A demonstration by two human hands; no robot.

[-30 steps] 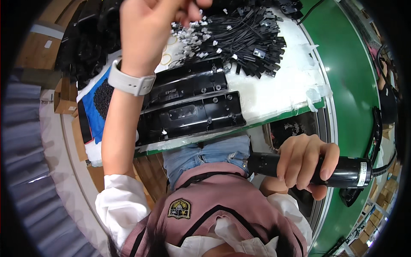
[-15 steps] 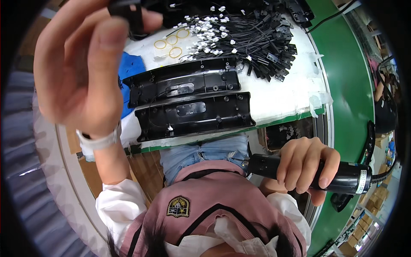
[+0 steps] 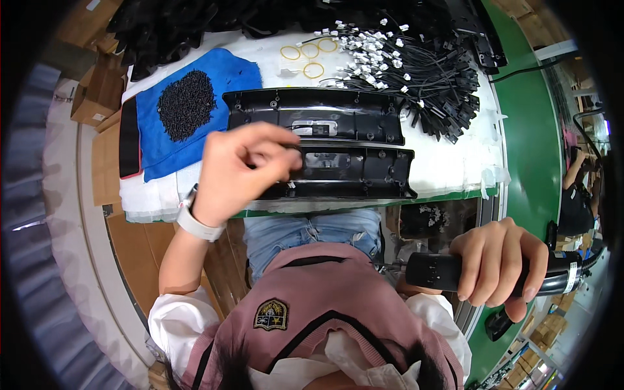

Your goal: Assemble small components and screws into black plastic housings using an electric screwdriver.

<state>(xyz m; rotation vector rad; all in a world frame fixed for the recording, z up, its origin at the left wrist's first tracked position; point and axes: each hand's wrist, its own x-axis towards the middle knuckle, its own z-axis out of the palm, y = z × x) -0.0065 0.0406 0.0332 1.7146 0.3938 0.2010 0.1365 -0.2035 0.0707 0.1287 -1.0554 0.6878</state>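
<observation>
My left hand (image 3: 244,166) hovers over the left half of the nearer black plastic shell (image 3: 380,174), its thumb and fingers pinched together. Whatever sits in that pinch is hidden or too small to name. Just behind lies a second, similar shell (image 3: 361,107), open side up, with screw posts and a pale rectangular insert. Off the table's front right, my right hand (image 3: 497,260) wraps around a black electric screwdriver (image 3: 432,272) held level, its thin bit pointing left and a cable leaving its back end.
Small black screws (image 3: 187,104) are heaped on a blue cloth (image 3: 237,68) at the left. Yellow rings (image 3: 314,69) lie behind the shells. Black cables (image 3: 429,84) with white connectors crowd the back right. Dark parts (image 3: 214,23) line the far edge. Another person (image 3: 577,195) is at far right.
My left hand has come down from high on the left, where it held a black object, to the nearer shell. The screwdriver has shifted slightly right and down. The whole view has shifted.
</observation>
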